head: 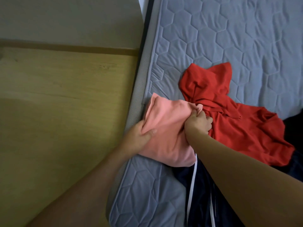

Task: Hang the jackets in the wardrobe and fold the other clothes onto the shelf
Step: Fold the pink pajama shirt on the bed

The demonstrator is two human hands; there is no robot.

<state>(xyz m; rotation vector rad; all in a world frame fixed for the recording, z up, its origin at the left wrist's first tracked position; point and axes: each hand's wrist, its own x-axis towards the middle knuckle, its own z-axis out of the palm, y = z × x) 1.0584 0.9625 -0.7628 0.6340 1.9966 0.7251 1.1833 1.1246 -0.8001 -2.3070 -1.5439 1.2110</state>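
A folded pink garment (pixel 165 128) lies at the left edge of the grey quilted mattress (pixel 229 38). My left hand (pixel 139 138) grips its left side, thumb on top and fingers under the fabric. At the garment's right edge my right hand (pixel 198 123) pinches a bunch of the pink cloth. Beside it on the right a red hoodie (pixel 229 115) lies spread and crumpled. A dark navy garment with white stripes (pixel 201 190) lies below, partly under my right forearm.
Wooden floor (pixel 65 112) runs along the left of the mattress, with a pale wall (pixel 65 18) beyond it. Bare quilted surface stretches above and to the right of the hoodie. Another dark cloth (pixel 295 123) shows at the right edge.
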